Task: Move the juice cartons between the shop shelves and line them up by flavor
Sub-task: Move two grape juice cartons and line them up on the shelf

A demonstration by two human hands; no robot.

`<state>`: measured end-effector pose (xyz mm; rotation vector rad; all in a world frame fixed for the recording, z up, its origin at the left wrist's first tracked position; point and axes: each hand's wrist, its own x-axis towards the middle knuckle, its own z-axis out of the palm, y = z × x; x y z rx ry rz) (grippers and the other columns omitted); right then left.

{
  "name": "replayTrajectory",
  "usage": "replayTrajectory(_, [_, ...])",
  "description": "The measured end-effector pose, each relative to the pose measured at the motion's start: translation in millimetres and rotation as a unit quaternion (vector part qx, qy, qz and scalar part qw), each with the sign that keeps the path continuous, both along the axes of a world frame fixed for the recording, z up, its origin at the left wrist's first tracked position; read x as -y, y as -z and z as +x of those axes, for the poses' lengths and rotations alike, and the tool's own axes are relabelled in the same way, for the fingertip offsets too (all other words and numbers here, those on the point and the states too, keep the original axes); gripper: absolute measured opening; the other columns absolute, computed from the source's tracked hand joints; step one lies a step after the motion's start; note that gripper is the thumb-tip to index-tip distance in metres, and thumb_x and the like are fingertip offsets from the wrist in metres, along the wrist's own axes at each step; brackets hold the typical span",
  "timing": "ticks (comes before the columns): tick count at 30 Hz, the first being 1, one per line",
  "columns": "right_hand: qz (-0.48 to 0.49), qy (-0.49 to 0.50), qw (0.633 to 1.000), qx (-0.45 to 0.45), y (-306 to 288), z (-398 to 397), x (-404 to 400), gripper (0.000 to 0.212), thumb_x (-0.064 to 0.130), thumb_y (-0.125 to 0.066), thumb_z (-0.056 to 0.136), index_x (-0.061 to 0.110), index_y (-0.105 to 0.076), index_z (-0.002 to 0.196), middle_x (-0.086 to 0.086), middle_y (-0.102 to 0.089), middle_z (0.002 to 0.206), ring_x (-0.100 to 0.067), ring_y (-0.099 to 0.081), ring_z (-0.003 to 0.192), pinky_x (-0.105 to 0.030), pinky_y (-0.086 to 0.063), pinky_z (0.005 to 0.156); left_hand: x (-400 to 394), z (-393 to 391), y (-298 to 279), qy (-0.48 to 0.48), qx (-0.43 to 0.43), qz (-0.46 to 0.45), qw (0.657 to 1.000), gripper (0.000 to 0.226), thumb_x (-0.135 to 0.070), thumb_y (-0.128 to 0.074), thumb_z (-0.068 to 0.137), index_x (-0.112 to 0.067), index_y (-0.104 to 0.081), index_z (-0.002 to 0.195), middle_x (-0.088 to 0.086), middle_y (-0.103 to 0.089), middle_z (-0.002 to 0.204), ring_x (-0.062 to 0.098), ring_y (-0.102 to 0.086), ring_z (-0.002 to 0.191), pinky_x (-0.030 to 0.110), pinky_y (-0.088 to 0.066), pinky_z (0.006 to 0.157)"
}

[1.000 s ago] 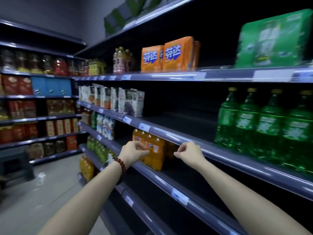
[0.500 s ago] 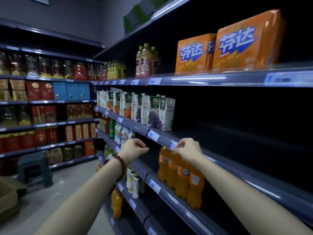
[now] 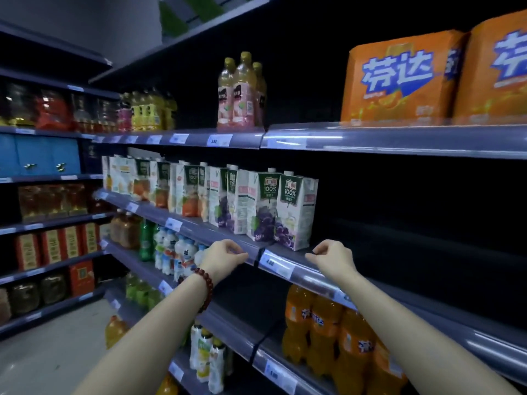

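Note:
A row of white juice cartons stands on the middle shelf (image 3: 285, 269). At its right end are purple grape cartons (image 3: 295, 212), and orange-flavour cartons (image 3: 189, 195) stand further left. My left hand (image 3: 224, 259), with a red bead bracelet on the wrist, hovers at the shelf's front edge below the grape cartons with its fingers curled and nothing in it. My right hand (image 3: 332, 259) is curled the same way at the shelf edge, just right of the last grape carton. Neither hand touches a carton.
Right of the cartons the middle shelf is dark and bare. Orange soda packs (image 3: 399, 78) and pink juice bottles (image 3: 242, 95) stand on the shelf above. Orange soda bottles (image 3: 328, 334) and small white bottles (image 3: 176, 252) stand below. Another shelf unit (image 3: 42, 223) fills the left side.
The view has swung left along the shelving, so the juice cartons are now close and central. Both hands have risen to the carton shelf's front edge and kept their curled shape.

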<state>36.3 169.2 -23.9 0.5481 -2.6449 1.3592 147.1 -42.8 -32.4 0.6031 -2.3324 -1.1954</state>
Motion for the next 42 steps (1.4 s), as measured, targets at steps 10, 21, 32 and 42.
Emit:
replayTrajectory(10, [-0.014, 0.051, 0.998, 0.028, -13, -66, 59, 0.072, 0.046, -0.079, 0.073, 0.011, -0.047, 0.127, -0.008, -0.062, 0.124, -0.020, -0.060, 0.098, -0.020, -0.040, 0.060, 50, -102, -15, 0.029, -0.057, 0.019, 0.998, 0.054, -0.034, -0.071, 0.083, -0.011, -0.051, 0.128, 0.009, -0.061, 0.123, 0.022, -0.059, 0.105, 0.033, -0.046, 0.093])
replayTrajectory(21, [-0.179, 0.048, 0.980, 0.068, -4, -111, 97, 0.078, 0.027, -0.092, 0.057, 0.015, -0.049, 0.121, -0.005, -0.064, 0.124, -0.023, -0.062, 0.108, -0.037, -0.048, 0.096, 60, -176, -20, -0.058, -0.090, 0.017, 0.994, 0.069, -0.055, -0.081, 0.060, -0.007, -0.053, 0.101, 0.011, -0.064, 0.098, 0.024, -0.062, 0.087, 0.037, -0.055, 0.079])
replayTrajectory(32, [-0.226, 0.056, 0.970, 0.069, -2, -97, 88, 0.070, 0.020, -0.092, 0.055, 0.020, -0.058, 0.115, 0.001, -0.070, 0.109, -0.016, -0.067, 0.095, -0.029, -0.053, 0.079, 57, -192, -15, 0.044, -0.121, 0.092, 0.987, 0.066, -0.037, -0.086, 0.064, -0.017, -0.037, 0.102, 0.008, -0.059, 0.107, 0.030, -0.059, 0.103, 0.035, -0.048, 0.086])
replayTrajectory(42, [-0.260, 0.078, 0.962, 0.032, -18, -74, 63, 0.057, 0.005, -0.091, 0.055, 0.019, -0.060, 0.101, -0.001, -0.075, 0.095, -0.014, -0.073, 0.079, -0.023, -0.057, 0.062, 63, -187, -14, 0.164, -0.161, 0.231, 0.945, 0.056, -0.020, -0.091, 0.054, -0.021, -0.056, 0.098, 0.003, -0.069, 0.098, 0.028, -0.066, 0.092, 0.048, -0.054, 0.088])
